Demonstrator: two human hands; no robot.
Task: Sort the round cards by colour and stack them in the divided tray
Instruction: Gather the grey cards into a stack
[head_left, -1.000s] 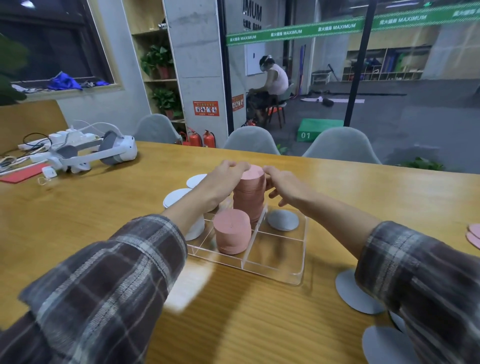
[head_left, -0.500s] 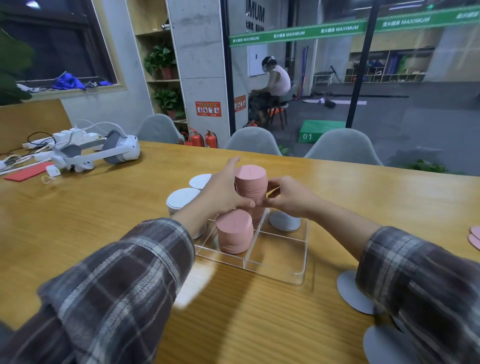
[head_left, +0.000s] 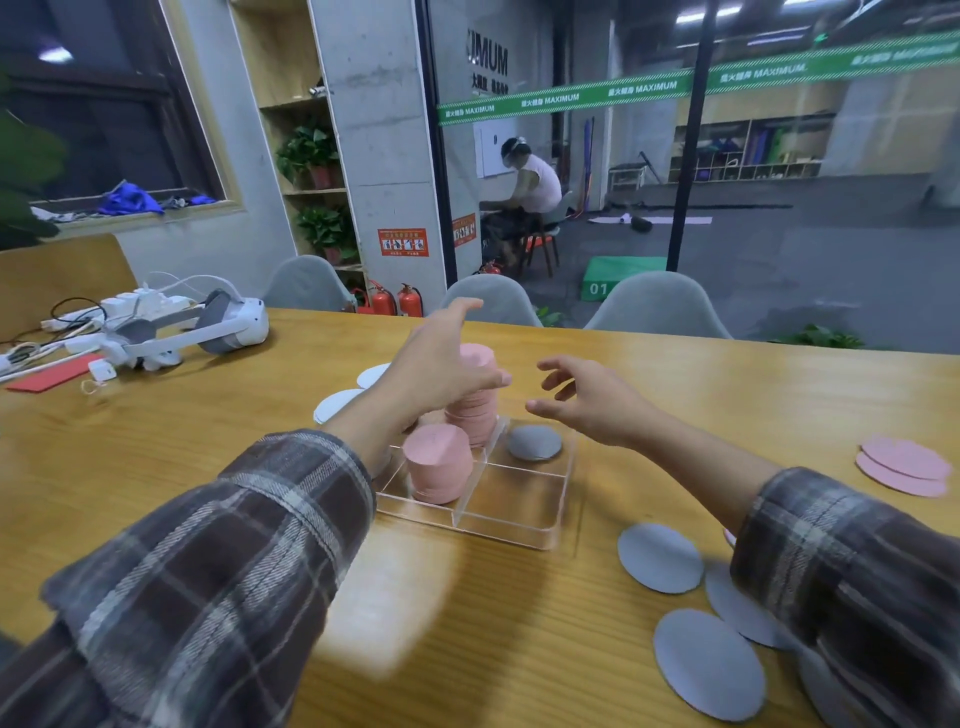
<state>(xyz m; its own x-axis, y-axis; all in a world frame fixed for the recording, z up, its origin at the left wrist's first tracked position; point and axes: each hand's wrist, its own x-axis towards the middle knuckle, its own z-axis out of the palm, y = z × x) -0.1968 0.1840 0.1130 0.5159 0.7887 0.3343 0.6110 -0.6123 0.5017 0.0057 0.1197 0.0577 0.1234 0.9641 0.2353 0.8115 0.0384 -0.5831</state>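
A clear divided tray (head_left: 519, 525) lies mid-table. Its far left compartment holds a tall stack of pink round cards (head_left: 475, 400). A shorter pink stack (head_left: 439, 465) fills the near left compartment, and a grey card (head_left: 534, 441) lies in the far right one. My left hand (head_left: 441, 364) is against the left side of the tall stack, thumb across its front, fingers extended. My right hand (head_left: 587, 397) hovers to the right of that stack, apart from it, fingers spread and holding nothing. Loose grey cards (head_left: 660, 558) lie at the near right, pink cards (head_left: 904, 465) at the far right, white cards (head_left: 337, 405) left of the tray.
A white headset (head_left: 208, 327) with cables and a power strip sits at the table's far left, beside a red sheet (head_left: 52, 376). Grey chairs (head_left: 488, 301) stand along the far edge. A person sits behind the glass wall.
My right hand has let go of the tall pink stack and drawn back to the right, fingers spread. My left hand has opened and risen along the stack's side. The view shifted slightly.
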